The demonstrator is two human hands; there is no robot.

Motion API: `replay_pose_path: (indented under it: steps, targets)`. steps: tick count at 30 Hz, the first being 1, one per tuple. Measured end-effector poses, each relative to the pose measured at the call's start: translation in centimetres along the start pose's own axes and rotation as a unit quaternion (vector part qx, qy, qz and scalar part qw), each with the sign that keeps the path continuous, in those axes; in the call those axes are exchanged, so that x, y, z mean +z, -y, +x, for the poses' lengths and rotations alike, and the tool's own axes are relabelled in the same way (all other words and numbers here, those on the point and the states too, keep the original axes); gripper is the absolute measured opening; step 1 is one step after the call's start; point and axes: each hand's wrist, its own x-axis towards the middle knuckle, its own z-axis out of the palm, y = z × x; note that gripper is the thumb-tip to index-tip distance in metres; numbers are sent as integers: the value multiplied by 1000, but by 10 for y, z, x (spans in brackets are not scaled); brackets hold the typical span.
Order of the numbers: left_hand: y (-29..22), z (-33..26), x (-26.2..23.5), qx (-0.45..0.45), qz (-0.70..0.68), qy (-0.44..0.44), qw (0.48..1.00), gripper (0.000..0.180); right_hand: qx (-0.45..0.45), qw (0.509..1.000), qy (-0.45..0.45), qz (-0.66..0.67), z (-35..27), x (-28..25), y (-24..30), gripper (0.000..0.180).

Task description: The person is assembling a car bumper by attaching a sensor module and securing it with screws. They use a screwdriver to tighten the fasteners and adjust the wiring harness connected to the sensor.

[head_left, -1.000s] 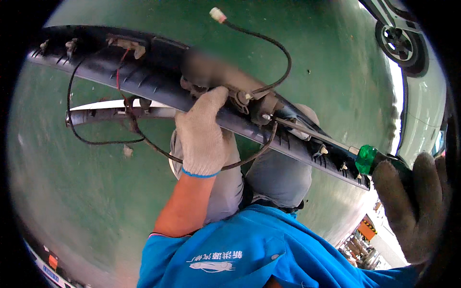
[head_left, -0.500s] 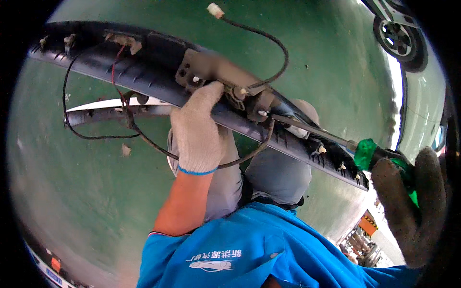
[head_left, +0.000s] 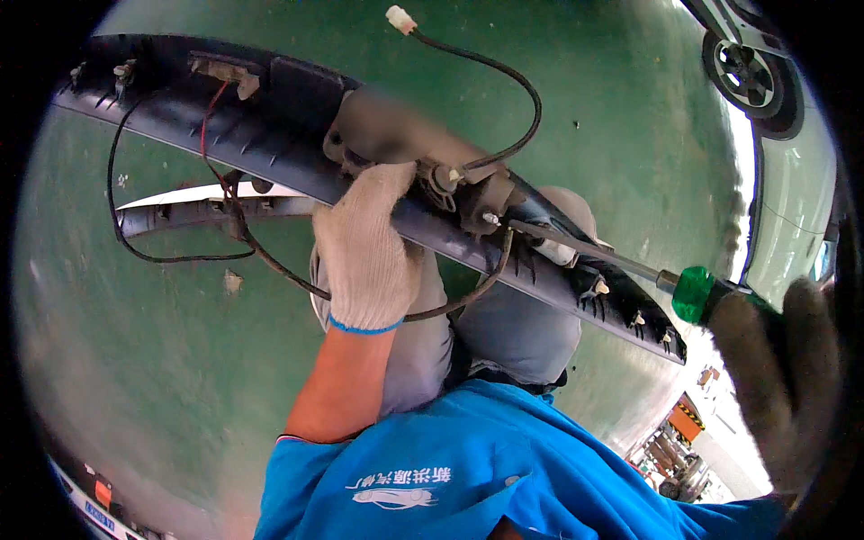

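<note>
Black trim panel (head_left: 270, 139) spans both knees (head_left: 522, 333); gloved left hand (head_left: 367, 256) grips it by middle bracket (head_left: 436, 139). Right hand (head_left: 760, 387) clasps screwdriver (head_left: 668, 282). Versus a second ago, tip sits slightly off pale stud (head_left: 490, 218): probably not engaged.

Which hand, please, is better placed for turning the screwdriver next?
Probably the right: the right hand holds the screwdriver at its handle end, with its tip near the brown bracket. The left hand seems occupied, gripping the black panel.
</note>
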Motion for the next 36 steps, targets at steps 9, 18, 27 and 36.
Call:
replay_pose_path:
  steps: [9,18,27,36]
  targets:
    - [-15,13,-10,147,213,23,966,40,94,961,220,140,53,-63,-36,36]
    - [-10,14,2,147,194,49,969,34,-3,982,189,-24,34,-63,2,34]
    - [-22,6,4,110,155,61,980,35,-196,969,125,85,45,-67,-43,31]
    - [-18,6,-3,96,176,40,979,35,-7,1000,19,15,25,-26,0,33]
